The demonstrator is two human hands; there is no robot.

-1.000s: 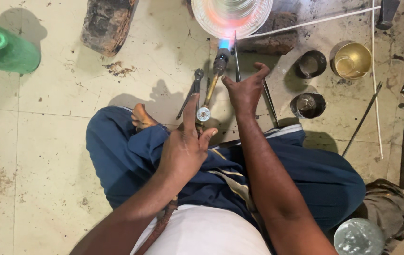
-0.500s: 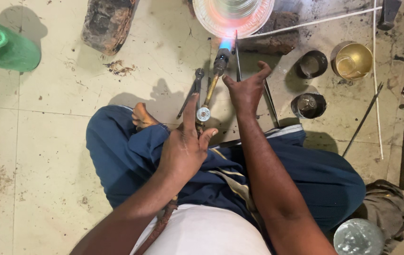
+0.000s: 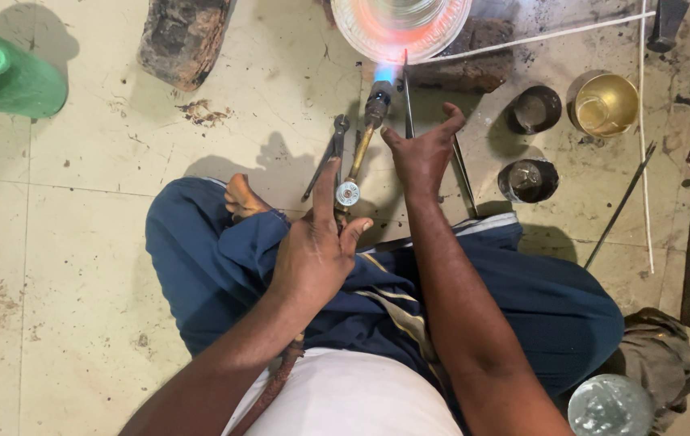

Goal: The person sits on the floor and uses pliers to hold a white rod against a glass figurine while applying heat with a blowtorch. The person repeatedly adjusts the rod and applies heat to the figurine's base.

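Observation:
I sit cross-legged on the floor in blue cloth. My left hand (image 3: 312, 254) grips the rear of a brass gas torch (image 3: 365, 133), with its fingers around the round valve knob (image 3: 348, 194). The torch's blue flame (image 3: 385, 74) plays on a blurred, round glass piece (image 3: 401, 24) that glows pink and orange at the top edge. My right hand (image 3: 424, 157) is just right of the torch, thumb and forefinger raised. A thin metal rod (image 3: 406, 97) runs from under its palm toward the glass.
Pliers (image 3: 327, 157) lie left of the torch. Two dark tins (image 3: 534, 109) (image 3: 528, 179) and a brass bowl (image 3: 605, 103) stand to the right, beside long thin rods (image 3: 643, 137). A green plastic vessel (image 3: 6, 73) is far left, a brick (image 3: 183, 40) above, and a glass ball (image 3: 610, 405) bottom right.
Both hands keep their holds and places. The glowing glass at the top has shifted only slightly in the view.

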